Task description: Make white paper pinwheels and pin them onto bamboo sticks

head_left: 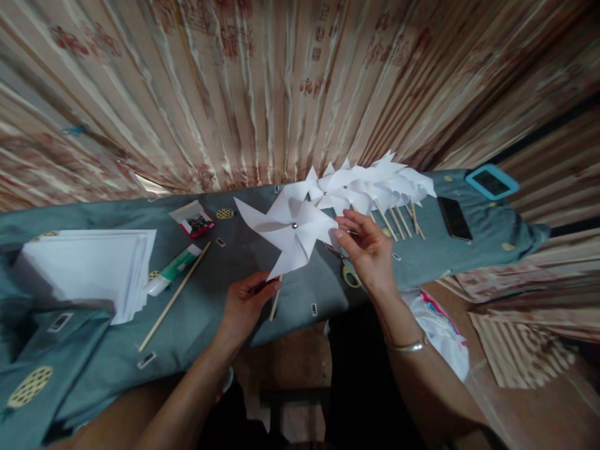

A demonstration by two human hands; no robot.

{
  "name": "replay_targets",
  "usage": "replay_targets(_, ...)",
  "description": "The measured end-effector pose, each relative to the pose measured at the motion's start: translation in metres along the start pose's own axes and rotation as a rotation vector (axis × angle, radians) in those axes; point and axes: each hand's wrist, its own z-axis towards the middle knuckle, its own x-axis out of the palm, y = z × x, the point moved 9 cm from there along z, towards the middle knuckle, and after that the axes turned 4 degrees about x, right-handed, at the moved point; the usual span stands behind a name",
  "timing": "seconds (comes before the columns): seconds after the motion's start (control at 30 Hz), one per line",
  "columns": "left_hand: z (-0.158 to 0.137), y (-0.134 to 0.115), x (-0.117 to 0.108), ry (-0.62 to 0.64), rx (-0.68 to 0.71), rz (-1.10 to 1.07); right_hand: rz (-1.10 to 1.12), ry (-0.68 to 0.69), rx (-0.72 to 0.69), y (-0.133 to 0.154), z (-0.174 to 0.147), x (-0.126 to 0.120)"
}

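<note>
A white paper pinwheel [300,234] with a round metal pin at its centre is held up over the cloth-covered table. Its thin wooden stick [275,303] is pinched in my left hand [247,303], just below the blades. My right hand [368,247] has its thumb and fingers closed on the tip of the right blade. Behind it, more white pinwheels [384,184] lie in an overlapping row, their sticks pointing toward me. Scissors [350,276] with yellow-green handles lie partly hidden beneath my right hand.
At the left are a stack of white paper [84,269], a green-and-white tube [174,269], a loose wooden stick [174,297] and a small red box of pins [195,220]. A phone [454,217] and a blue-framed device [492,182] lie at the right. A curtain [281,81] hangs behind.
</note>
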Motion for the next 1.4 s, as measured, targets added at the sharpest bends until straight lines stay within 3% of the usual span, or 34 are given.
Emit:
replay_targets(0.47, 0.002, -0.005, -0.004, -0.061, 0.02, 0.007, 0.151, 0.068, 0.206, -0.016, -0.011, 0.017)
replay_targets(1.07, 0.003, -0.005, -0.007, -0.088, 0.047, 0.031, 0.284, 0.282, 0.439, -0.031, -0.043, 0.062)
replay_targets(1.4, 0.001, -0.005, -0.003, -0.039, 0.042, 0.019, 0.271, 0.445, 0.445, -0.023, -0.06, 0.086)
